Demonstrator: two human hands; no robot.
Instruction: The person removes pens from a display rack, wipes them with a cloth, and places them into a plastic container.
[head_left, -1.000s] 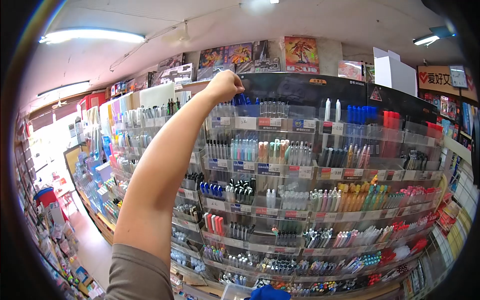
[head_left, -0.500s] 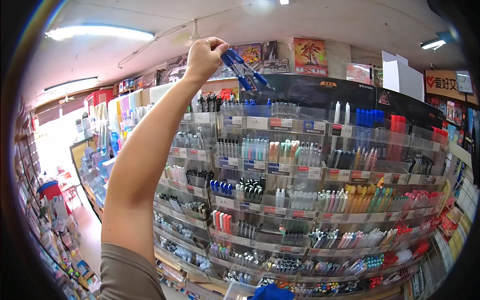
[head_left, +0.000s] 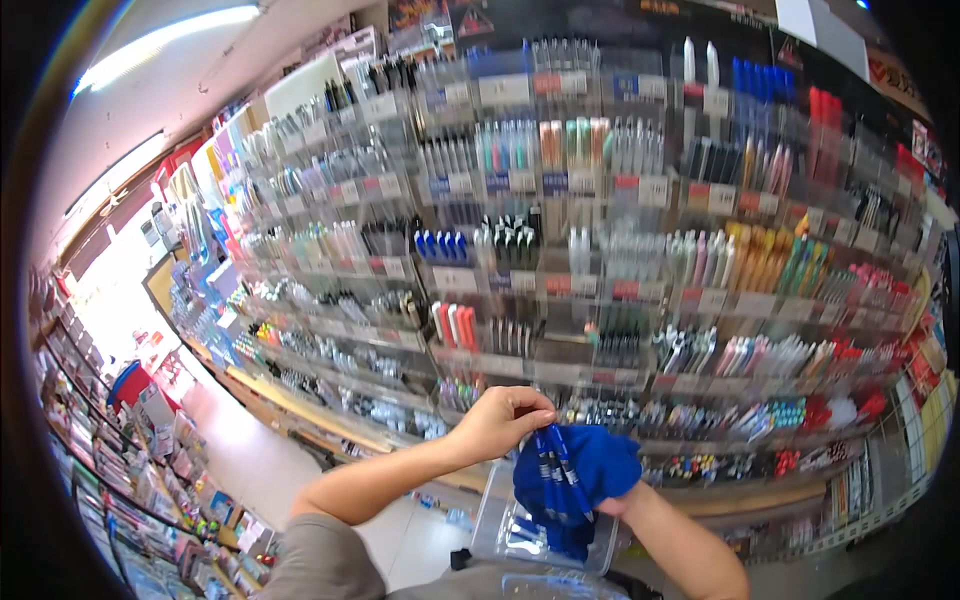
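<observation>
Head view: our L hand (head_left: 500,420) is closed in a pinch, thumb & fingertips on the upper ends of a few blue pens (head_left: 560,475), which hang down in front of the blue cloth (head_left: 612,458), touching it or not we can't tell. Our R hand (head_left: 625,499) is at the cloth's R edge, mostly covered by it, so we can't tell how far open it is or if it grips the cloth. Below, we've got a clear plastic box (head_left: 488,525) w/ the cloth's lower end over it, & beyond stands the tiered pen rack (head_left: 590,376).
</observation>
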